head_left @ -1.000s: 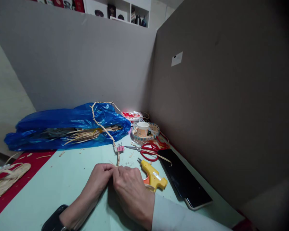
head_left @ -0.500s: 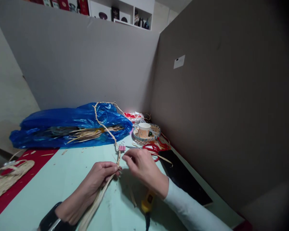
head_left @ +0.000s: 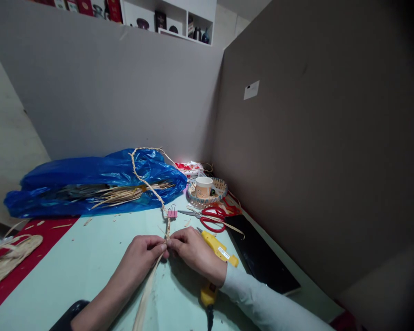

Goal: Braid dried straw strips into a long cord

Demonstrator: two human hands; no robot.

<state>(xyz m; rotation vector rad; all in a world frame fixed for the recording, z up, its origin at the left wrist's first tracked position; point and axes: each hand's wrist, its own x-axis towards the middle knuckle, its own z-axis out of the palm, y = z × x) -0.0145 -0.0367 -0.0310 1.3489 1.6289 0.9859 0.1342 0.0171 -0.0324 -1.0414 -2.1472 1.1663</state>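
A pale braided straw cord [head_left: 146,183] runs from the back of the table, over a blue plastic bag, down to my hands. My left hand [head_left: 145,253] pinches its near end, where loose flat strands [head_left: 146,294] trail toward me. Against the same spot my right hand [head_left: 189,250] is closed, thumb and fingers pinching the braid; the exact grip is partly hidden by the fingers. Just beyond the hands, a pink binder clip [head_left: 172,214] sits beside the cord. Partly under my right wrist lies a yellow glue gun [head_left: 219,247] with a dark cable.
Red-handled scissors [head_left: 214,218] and a black board [head_left: 262,257] lie to the right. A paper cup [head_left: 204,187] stands in a woven basket [head_left: 221,186]. The blue bag [head_left: 72,170] holds straw bundles. A woven straw piece [head_left: 14,262] lies at left. Grey partitions [head_left: 124,92] enclose the table.
My right hand has moved left and closed in on the braid beside my left hand, uncovering the scissors and the glue gun's front. The view has shifted slightly.
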